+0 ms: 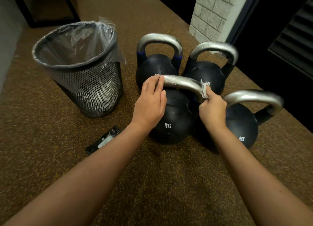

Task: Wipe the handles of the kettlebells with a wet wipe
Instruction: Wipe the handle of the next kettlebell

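**Both hands on the 12KG handle**

We reach both bare arms forward from the bottom of the view, forearms nearly straight and converging on the 12KG kettlebell (171,117), which stands on the speckled floor (152,175) at the centre. Our left hand (149,101) lies palm-down over the left end of its steel handle (181,84), fingers (156,81) long and only slightly bent, draped over the bar, the thumb alongside. Our right hand (212,110) is closed into a fist at the right bend of the same handle, its fingers curled tight around the wet wipe (204,90), which is pressed against the metal; a crumpled white edge sticks out above the knuckles.

Three more kettlebells crowd round: one with blue bands on its handle (156,66) at twelve o'clock, another (211,73) at one o'clock, and one marked 8KG (240,126) at three o'clock, touching or just beside the 12KG one. At ten o'clock stands a black mesh bin (91,88) lined with a clear plastic bag (105,31). At eight o'clock, near our left forearm, a dark wipe packet (105,140) lies flat on the floor.
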`<state>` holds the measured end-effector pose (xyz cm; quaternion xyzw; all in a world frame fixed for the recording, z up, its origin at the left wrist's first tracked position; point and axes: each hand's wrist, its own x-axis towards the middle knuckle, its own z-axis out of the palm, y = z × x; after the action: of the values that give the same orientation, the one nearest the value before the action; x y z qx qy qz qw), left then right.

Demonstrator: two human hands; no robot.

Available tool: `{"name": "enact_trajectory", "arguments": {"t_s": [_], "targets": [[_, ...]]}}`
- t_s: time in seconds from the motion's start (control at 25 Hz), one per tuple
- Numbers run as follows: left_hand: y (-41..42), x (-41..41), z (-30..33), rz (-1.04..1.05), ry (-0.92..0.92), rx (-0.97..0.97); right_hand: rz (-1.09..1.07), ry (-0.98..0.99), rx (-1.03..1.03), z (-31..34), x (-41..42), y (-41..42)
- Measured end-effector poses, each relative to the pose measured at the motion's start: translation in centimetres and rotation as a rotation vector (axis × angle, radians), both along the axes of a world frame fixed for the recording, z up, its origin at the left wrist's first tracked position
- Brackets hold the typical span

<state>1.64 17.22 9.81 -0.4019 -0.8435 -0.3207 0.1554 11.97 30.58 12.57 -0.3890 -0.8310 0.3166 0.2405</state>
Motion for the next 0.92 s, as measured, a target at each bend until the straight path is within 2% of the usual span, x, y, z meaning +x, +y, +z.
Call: {"name": "enact_trajectory", "arguments": {"t_s": [0.12,0.2,0.32,0.44,0.52,0.56,0.64,0.72,0.8,0.92], "targets": [[0.1,0.1,0.0,0.005,-0.003,0.000,-0.060,-0.103,-0.053,1.0,-0.6,-1.2],[0.1,0.1,0.0,0.004,0.003,-0.002,-0.003,-0.106,0.088,0.9,-0.7,-2.2],[0.0,0.1,0.1,0.004,0.004,-0.009,0.171,-0.234,0.332,-0.4,-0.3,-2.8],[-0.1,0.1,0.3,-0.006,-0.004,-0.007,0.133,-0.215,0.294,-1.0,0.7,-3.2],[-0.2,0.1,0.4,-0.010,-0.010,-0.004,-0.007,-0.083,0.037,-1.3,0.8,-3.2],[-0.3,0.1,0.4,-0.011,-0.010,-0.005,-0.094,0.042,-0.190,-1.2,0.6,-3.2],[-0.2,0.2,0.4,-0.014,-0.009,-0.006,-0.258,0.485,-0.742,-0.4,-0.2,-3.0],[-0.2,0.2,0.3,-0.016,-0.018,-0.003,-0.353,0.845,-1.177,0.7,-1.0,-3.1],[-0.2,0.1,0.2,-0.018,-0.024,-0.004,-0.435,0.935,-1.388,1.9,-1.5,-3.0],[-0.2,0.1,0.3,-0.012,-0.020,-0.013,-0.359,0.999,-1.536,3.1,-2.7,-3.1]]}}
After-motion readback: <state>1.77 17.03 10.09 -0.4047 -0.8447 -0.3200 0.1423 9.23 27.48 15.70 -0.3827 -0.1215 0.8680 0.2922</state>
